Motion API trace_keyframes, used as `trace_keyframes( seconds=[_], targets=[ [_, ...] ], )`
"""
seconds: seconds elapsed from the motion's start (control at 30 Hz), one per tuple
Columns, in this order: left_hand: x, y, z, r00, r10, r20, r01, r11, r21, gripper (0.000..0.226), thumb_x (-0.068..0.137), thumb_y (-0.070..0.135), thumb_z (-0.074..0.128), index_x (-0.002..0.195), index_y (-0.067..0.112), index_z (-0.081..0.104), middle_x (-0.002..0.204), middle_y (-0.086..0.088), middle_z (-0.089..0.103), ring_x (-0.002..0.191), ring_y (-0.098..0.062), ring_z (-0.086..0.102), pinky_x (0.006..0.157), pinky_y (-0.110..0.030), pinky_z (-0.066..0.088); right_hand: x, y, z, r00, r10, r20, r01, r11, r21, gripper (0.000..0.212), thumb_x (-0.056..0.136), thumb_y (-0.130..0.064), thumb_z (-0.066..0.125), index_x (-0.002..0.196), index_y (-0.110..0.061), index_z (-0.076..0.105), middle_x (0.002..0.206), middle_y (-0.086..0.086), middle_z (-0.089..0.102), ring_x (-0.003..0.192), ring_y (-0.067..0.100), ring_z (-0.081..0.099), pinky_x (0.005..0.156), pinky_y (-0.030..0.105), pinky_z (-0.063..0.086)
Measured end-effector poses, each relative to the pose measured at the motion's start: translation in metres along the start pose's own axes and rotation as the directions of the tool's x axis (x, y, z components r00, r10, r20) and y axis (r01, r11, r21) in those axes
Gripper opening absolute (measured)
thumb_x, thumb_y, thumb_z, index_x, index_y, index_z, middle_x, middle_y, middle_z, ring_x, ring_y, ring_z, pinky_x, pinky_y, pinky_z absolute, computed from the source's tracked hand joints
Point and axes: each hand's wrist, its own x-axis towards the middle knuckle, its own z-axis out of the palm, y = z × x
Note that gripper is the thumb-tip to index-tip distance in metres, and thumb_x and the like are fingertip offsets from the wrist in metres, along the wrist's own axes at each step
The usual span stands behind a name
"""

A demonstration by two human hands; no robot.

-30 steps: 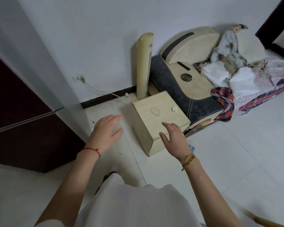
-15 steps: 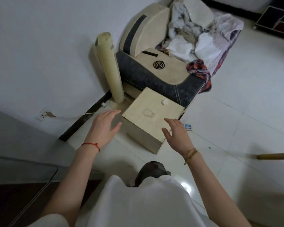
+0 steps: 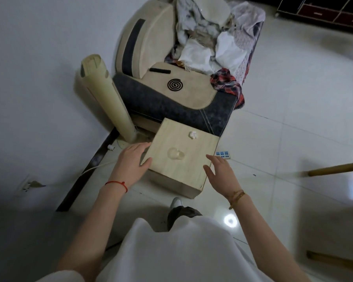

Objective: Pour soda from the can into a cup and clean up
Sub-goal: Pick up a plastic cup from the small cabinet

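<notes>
A: What's different from a second ago?

B: Mostly the view. A second ago the wall and socket filled the left of the frame; now the head looks more steeply down, and the table [image 3: 194,176] sits nearer both hands. The hands have closed in on it.

A: Where are they now?

B: The left hand [image 3: 131,159] lies at the table's left corner, thumb against the edge, fingers straight along the side. The right hand [image 3: 219,173] hovers just beside the right edge, fingers spread. Whether it touches the wood I cannot tell.

A: Is either grip holding anything?

B: No. Both are released, fingers relaxed, nothing in them.

A: And the cup?

B: A clear cup [image 3: 175,154] stands upright near the middle of the table, between the two hands but apart from both. A crumpled tissue [image 3: 193,134] lies further back on the same top.

A: The can?

B: Not in view anywhere. That matters: I'd judge pouring hasn't begun. It's too small and clear to tell if the cup holds liquid.

A: So what do the hands mean?

B: My guess is they're framing the table to steady or shift it, or the right one is heading for the cup. Either way the can has to be found first.
</notes>
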Motion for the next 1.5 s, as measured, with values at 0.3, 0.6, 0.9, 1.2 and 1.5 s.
trace_keyframes(
  seconds=[0.3,0.6,0.9,1.2,1.5],
  targets=[
    [0.071,-0.011,0.009,0.999,-0.042,0.030,0.044,0.998,-0.050,0.055,0.094,0.022,0.061,0.146,0.021,0.042,0.145,-0.002,0.048,0.133,-0.018,0.043,0.108,-0.028,0.031,0.068,0.008,-0.008,0.994,0.106,0.006,-0.107,0.990,0.091,0.041,0.101,-0.023,0.044,0.141,-0.011,0.046,0.144,0.009,0.049,0.134,0.026,0.043,0.111,0.033,0.032],
    [0.137,-0.040,0.066,0.974,-0.068,0.214,0.094,0.989,-0.115,0.060,0.092,0.015,0.063,0.147,0.015,0.040,0.147,-0.006,0.045,0.135,-0.022,0.042,0.110,-0.028,0.032,0.124,0.028,0.029,0.941,0.337,0.017,-0.329,0.907,0.261,0.035,0.101,-0.012,0.039,0.130,-0.006,0.056,0.131,0.015,0.059,0.121,0.030,0.054,0.103,0.034,0.041],
    [0.192,-0.087,0.151,0.911,-0.108,0.398,0.143,0.988,-0.059,0.074,0.086,0.016,0.069,0.150,0.015,0.032,0.151,-0.007,0.039,0.137,-0.025,0.039,0.112,-0.040,0.037,0.182,0.059,0.098,0.819,0.529,0.222,-0.569,0.702,0.428,0.037,0.098,-0.007,0.037,0.127,-0.005,0.061,0.125,0.014,0.065,0.120,0.030,0.055,0.102,0.035,0.044],
    [0.225,-0.144,0.265,0.873,-0.148,0.465,0.214,0.973,-0.091,0.088,0.081,0.022,0.076,0.152,0.022,0.025,0.152,-0.003,0.033,0.136,-0.020,0.040,0.110,-0.038,0.039,0.234,0.100,0.200,0.779,0.539,0.322,-0.622,0.592,0.513,0.037,0.098,-0.009,0.037,0.128,-0.009,0.059,0.120,0.010,0.067,0.110,0.026,0.061,0.097,0.039,0.050],
    [0.243,-0.170,0.328,0.913,-0.081,0.401,0.197,0.946,-0.257,0.081,0.075,0.026,0.081,0.144,0.029,0.038,0.141,0.005,0.045,0.119,-0.011,0.050,0.102,-0.038,0.047,0.267,0.111,0.258,0.786,0.547,0.287,-0.598,0.557,0.577,0.033,0.095,-0.011,0.043,0.119,-0.011,0.065,0.106,0.009,0.068,0.095,0.022,0.060,0.093,0.039,0.051]
  ],
)
